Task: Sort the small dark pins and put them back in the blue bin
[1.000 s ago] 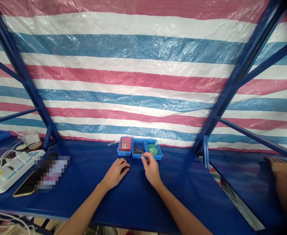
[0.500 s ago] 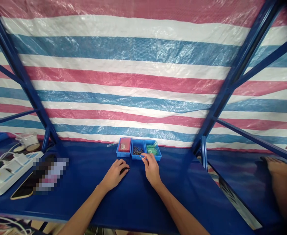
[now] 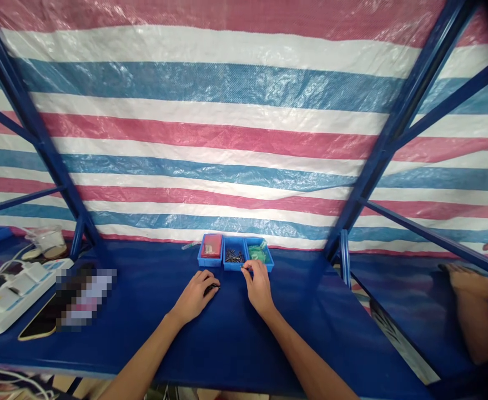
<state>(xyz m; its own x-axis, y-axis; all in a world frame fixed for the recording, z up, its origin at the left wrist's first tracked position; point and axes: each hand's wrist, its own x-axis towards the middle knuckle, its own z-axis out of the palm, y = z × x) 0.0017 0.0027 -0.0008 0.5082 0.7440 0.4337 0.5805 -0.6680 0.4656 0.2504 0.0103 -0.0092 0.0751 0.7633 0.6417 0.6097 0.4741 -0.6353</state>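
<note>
"OK, RH (image 3: 258,282) grip?"
"Pinching sm. pc (image 3: 242,268) at its fingertips, just by mid blue bin (image 3: 230,267)."
"LH (image 3: 196,293)?"
"Curled round dark item (image 3: 211,288), betw. thumb + fingers, partly hidden."

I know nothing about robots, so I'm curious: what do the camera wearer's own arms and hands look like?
No machine parts: they are a person's. The left hand and right hand are ungloved; the left forearm and right forearm are bare, with no sleeve or watch in view.
</note>
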